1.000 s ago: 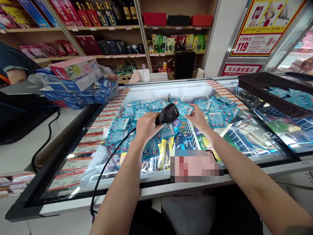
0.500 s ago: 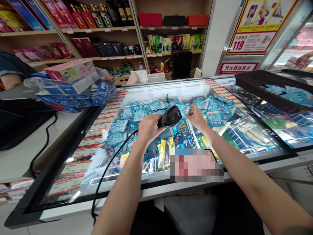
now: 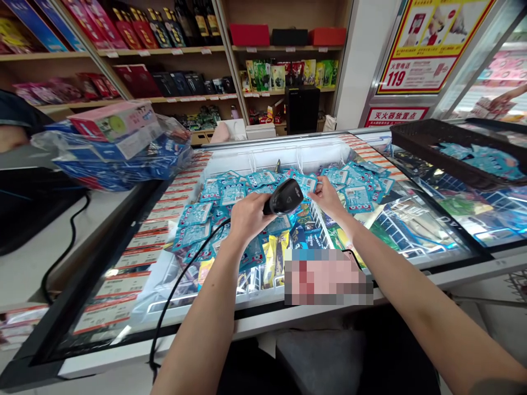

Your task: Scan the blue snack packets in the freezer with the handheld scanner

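My left hand (image 3: 248,218) is wrapped round the handle of a black barcode scanner (image 3: 287,197), whose head points away to the right. A black cable (image 3: 193,263) runs from it down past my left forearm. My right hand (image 3: 328,198) pinches the right edge of a light-blue packet (image 3: 308,183) with a barcode patch, just beyond the scanner head. More light-blue packets (image 3: 195,214) lie spread over the chest freezer's glass on the left. Another loose heap of blue packets (image 3: 358,198) lies to the right of my right hand.
Under the freezer glass are yellow-wrapped goods (image 3: 269,260) and white wire dividers. A pixelated flat object (image 3: 325,277) lies on the front edge. Boxes in clear plastic (image 3: 119,142) stand at left. A brown basket (image 3: 436,145) holds blue packets at right. Other people's arms show at both sides.
The whole view has shifted slightly, so things sit a little further left. Both hands keep their hold on the scanner and the packet, with hardly any movement.
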Available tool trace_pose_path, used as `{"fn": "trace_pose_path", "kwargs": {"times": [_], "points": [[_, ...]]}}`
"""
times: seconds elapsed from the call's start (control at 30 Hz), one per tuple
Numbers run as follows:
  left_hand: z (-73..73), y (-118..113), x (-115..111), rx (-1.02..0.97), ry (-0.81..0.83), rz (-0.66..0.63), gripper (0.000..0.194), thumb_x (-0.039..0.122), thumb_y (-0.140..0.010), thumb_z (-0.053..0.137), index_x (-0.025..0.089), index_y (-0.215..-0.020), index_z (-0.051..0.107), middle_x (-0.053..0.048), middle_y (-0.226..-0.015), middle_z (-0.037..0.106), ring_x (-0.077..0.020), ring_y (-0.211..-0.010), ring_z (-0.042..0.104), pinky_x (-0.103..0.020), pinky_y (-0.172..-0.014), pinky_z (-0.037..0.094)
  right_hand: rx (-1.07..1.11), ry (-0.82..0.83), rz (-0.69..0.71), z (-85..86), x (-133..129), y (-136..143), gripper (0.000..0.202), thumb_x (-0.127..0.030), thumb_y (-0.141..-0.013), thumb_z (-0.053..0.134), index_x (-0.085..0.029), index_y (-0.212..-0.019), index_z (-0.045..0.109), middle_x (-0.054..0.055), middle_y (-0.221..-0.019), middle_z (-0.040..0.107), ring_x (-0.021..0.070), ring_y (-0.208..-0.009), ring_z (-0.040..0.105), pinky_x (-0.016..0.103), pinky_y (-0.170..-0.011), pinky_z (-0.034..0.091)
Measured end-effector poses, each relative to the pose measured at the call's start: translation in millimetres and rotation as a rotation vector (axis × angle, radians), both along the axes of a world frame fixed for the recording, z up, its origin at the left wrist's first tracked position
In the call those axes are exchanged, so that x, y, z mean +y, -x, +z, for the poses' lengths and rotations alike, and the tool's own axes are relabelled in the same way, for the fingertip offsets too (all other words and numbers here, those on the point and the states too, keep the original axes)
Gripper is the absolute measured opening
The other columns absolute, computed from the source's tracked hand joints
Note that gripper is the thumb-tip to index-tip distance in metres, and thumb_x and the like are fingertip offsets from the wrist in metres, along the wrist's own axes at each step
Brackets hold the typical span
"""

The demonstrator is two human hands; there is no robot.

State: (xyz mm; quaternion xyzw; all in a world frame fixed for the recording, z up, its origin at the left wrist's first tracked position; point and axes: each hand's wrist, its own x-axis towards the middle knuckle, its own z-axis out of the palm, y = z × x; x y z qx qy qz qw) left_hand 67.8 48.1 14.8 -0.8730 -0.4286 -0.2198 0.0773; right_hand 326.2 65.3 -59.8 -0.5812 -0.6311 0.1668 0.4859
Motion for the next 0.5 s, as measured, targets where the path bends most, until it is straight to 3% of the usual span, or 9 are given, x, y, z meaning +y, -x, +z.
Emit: {"fn": "trace_pose_path", "kwargs": {"times": [0.5], "points": [[0.6,1.7,-0.8,-0.022,-0.006,0.011,0.033,0.039,-0.074,0.057,0.024,-0.103,0.062,-0.005,-0.094,0.067,-0.0229,-0.089,0.060,-0.028,-0.067,0.042,0.025,-0.001,0.022,0.9,-3.1,2.4,0.052,-0.033,-0.074,0.055,-0.020,-0.120,0.035,0.000,-0.078,0.062,0.0193,-0.069,0.060,0.037,-0.067,0.048]]}}
